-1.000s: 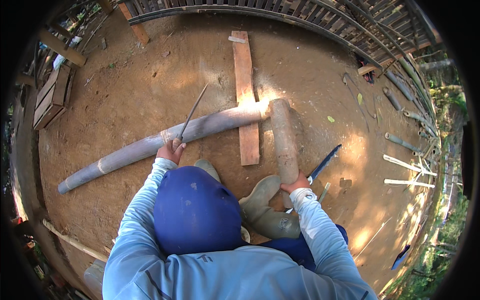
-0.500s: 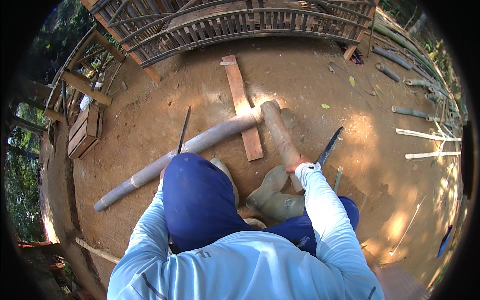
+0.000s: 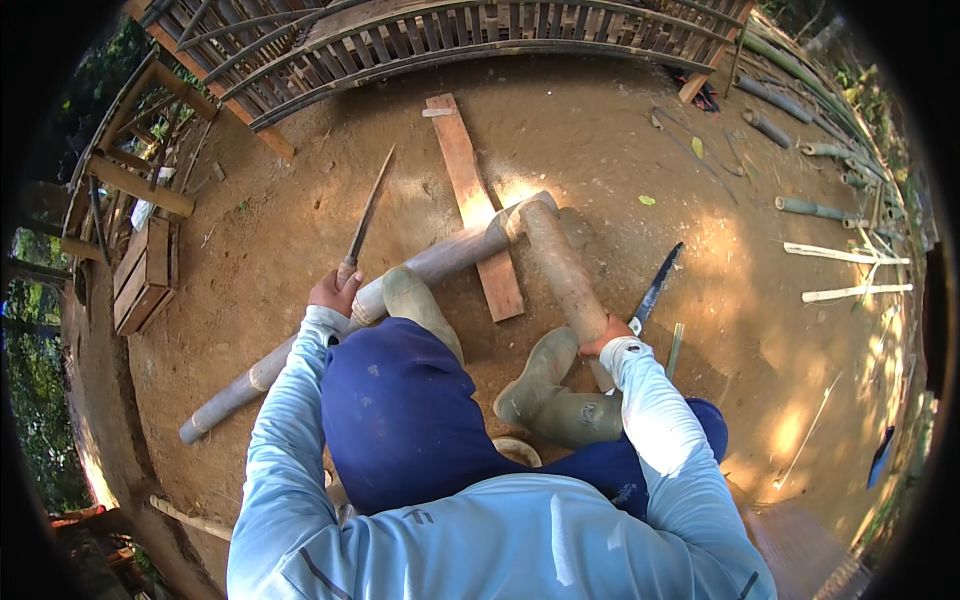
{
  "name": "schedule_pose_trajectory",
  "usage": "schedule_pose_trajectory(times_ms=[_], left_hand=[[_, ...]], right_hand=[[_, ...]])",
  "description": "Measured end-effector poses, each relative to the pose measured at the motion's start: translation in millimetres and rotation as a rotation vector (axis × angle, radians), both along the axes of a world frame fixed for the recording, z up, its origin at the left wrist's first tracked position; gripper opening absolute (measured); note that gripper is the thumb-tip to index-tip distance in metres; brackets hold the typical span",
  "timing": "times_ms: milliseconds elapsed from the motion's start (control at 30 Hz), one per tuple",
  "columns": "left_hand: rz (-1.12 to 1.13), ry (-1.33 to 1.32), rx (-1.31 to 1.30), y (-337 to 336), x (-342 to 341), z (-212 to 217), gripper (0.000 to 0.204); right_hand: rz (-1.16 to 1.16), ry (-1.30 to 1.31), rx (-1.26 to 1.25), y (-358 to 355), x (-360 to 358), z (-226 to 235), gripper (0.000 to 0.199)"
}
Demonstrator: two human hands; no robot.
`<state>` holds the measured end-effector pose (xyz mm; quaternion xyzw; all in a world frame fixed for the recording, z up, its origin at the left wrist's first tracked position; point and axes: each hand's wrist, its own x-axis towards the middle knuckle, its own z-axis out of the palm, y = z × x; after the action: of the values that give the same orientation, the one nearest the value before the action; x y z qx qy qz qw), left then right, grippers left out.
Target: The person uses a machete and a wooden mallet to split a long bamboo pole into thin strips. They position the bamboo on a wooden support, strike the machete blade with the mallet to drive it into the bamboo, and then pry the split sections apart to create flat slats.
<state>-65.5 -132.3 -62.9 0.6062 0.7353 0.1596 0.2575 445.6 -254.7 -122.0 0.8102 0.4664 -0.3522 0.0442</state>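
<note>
My left hand (image 3: 336, 292) is closed round the handle of a long knife (image 3: 372, 203), its blade pointing up and away over the ground. Close beside that hand a thick bamboo pole (image 3: 447, 259) lies slantwise, its far end across a reddish wooden board (image 3: 462, 165). My left boot (image 3: 408, 298) rests against or on the pole; I cannot tell which. My right hand (image 3: 608, 336) grips the near end of a thick wooden club (image 3: 562, 268), whose far end lies by the pole's far end. Beside my right hand a dark blade (image 3: 659, 287) lies on the ground.
A slatted bamboo structure (image 3: 430, 50) stands ahead. At left is a wooden crate (image 3: 147, 275). Along the right lie several bamboo lengths (image 3: 815, 210) and pale split strips (image 3: 845, 254). My right boot (image 3: 548, 390) is planted near the club.
My left hand has come forward from behind my knee, carrying the knife up and ahead. My left boot has moved forward to the pole. The right hand still grips the club.
</note>
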Motion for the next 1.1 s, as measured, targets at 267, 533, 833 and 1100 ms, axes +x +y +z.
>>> schedule_pose_trajectory(times_ms=[267, 533, 833, 1100], left_hand=[[-0.407, -0.096, -0.13, 64, 15, -30, 0.058], [-0.496, -0.038, -0.245, 110, 12, -70, 0.057], [-0.45, -0.056, -0.223, 112, 2, -71, 0.058], [-0.427, -0.091, -0.171, 108, 2, -77, 0.055]], right_hand=[[-0.04, 0.19, 0.008, -8, -5, -3, 0.094], [-0.153, 0.535, 0.089, -20, 12, -38, 0.095], [-0.189, 0.418, 0.065, -20, 13, -34, 0.094], [-0.111, 0.277, -0.007, -7, 14, -5, 0.093]])
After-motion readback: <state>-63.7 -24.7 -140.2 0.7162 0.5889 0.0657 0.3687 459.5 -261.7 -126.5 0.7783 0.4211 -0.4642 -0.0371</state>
